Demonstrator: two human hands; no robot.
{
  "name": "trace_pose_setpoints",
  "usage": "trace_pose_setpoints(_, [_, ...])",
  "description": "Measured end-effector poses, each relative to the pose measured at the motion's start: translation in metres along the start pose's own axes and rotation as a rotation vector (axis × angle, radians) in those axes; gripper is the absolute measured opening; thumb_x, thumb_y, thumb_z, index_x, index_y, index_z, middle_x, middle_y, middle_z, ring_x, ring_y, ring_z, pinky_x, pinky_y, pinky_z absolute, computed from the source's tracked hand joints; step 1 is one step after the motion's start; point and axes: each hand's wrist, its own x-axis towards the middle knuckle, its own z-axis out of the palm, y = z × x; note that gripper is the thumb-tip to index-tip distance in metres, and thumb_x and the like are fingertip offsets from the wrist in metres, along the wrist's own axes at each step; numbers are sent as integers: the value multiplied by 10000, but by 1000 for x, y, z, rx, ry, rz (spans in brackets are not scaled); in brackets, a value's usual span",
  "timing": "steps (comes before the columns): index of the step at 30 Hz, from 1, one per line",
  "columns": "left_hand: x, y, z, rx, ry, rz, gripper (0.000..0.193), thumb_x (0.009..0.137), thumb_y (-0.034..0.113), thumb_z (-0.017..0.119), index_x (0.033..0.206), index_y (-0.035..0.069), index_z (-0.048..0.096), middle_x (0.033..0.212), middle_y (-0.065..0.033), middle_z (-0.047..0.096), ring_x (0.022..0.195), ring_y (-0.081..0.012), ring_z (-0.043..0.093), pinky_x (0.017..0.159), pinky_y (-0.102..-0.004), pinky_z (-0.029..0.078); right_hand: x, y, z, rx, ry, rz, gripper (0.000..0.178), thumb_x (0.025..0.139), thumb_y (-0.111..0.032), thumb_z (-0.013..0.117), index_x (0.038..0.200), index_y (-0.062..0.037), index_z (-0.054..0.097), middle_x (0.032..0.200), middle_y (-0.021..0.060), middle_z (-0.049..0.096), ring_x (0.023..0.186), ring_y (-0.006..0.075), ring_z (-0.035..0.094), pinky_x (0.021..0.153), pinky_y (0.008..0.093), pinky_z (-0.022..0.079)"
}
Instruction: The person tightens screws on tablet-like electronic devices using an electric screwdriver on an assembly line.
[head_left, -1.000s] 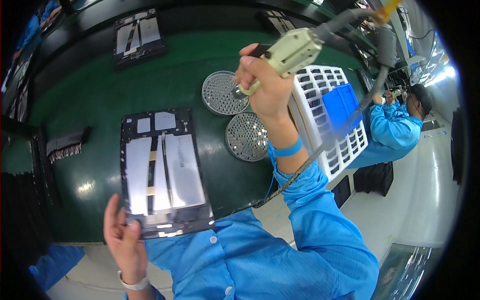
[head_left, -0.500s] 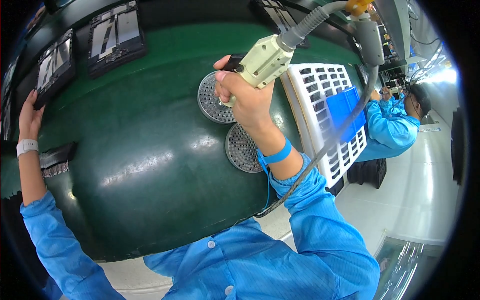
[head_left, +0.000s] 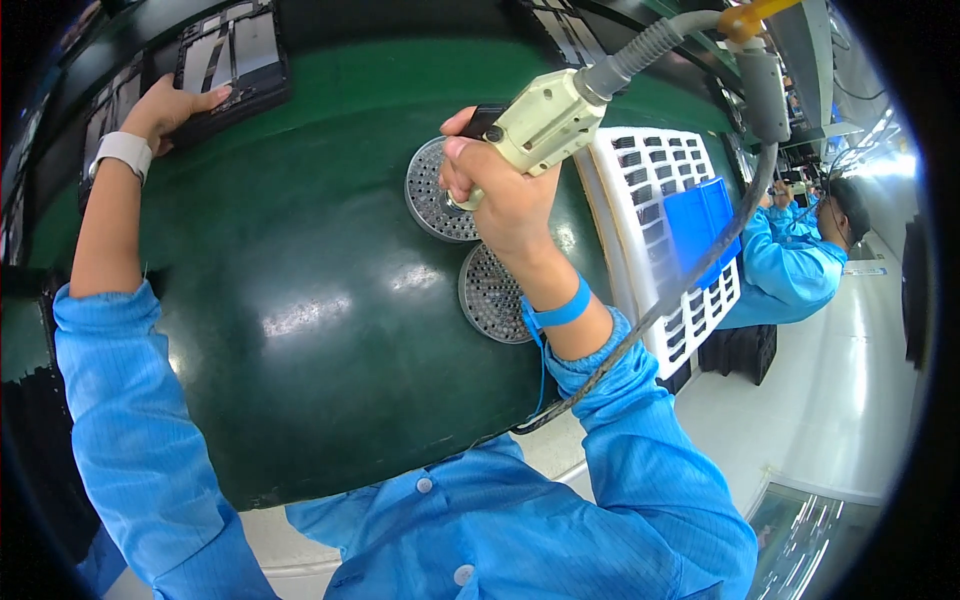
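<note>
1. Right hand [head_left: 508, 195]: I have the fingers wrapped around the driver [head_left: 548, 122].
2. Discs: near disc [head_left: 488, 300] and far disc [head_left: 428, 195], both partly hidden by that arm.
3. Foam tray [head_left: 616, 195]: right of the driver; blue tray [head_left: 695, 218] on top.
4. Left hand [head_left: 168, 108]: thumb spread from fingers, at the tablet's near edge; I cannot tell whether they pinch.
5. Tablet [head_left: 240, 52]: far left of the green table [head_left: 330, 370].

Blue buttoned jacket [head_left: 520, 525], white wristband [head_left: 124, 152], blue wrist strap [head_left: 566, 308]
</note>
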Motion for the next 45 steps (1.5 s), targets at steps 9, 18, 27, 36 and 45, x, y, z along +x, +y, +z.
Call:
trace_pose_setpoints(9, [-132,-11,8,-990,-155,84,851,840,183,741,1492,-45,242,1165,-137,649,950,-167,631,818,-308,469,-6,0,-12,105,6,-86,162,799,32,672,958,14,646,685,8,586,525,74,513,468,232,401])
trace_pose_setpoints(18, [-293,-57,5,29,114,344,413,845,92,715,1225,-16,597,945,-141,658,824,-216,622,734,-331,488,-17,-35,-13,134,0,-174,213,817,-3,567,1007,88,602,603,50,522,517,125,486,550,304,451])
trace_pose_setpoints(27, [-211,-96,-25,365,403,668,131,804,28,685,921,-21,656,891,-110,579,873,-298,546,723,-382,459,-21,-26,-17,113,-26,-142,194,814,32,592,1006,57,611,654,64,561,524,121,502,545,276,446])
trace_pose_setpoints(36, [-176,21,39,-733,-119,477,230,879,26,647,1099,-36,624,782,1,609,685,-52,515,607,-221,424,-20,-31,-14,77,42,-90,203,769,57,649,970,47,627,733,69,602,538,108,538,478,226,421])
trace_pose_setpoints(45, [-134,67,95,-294,119,663,204,815,104,737,952,-45,703,765,-87,646,633,-165,602,614,-294,493,-20,-26,-22,77,40,-67,224,762,72,660,979,33,623,818,77,634,549,89,535,472,221,428])
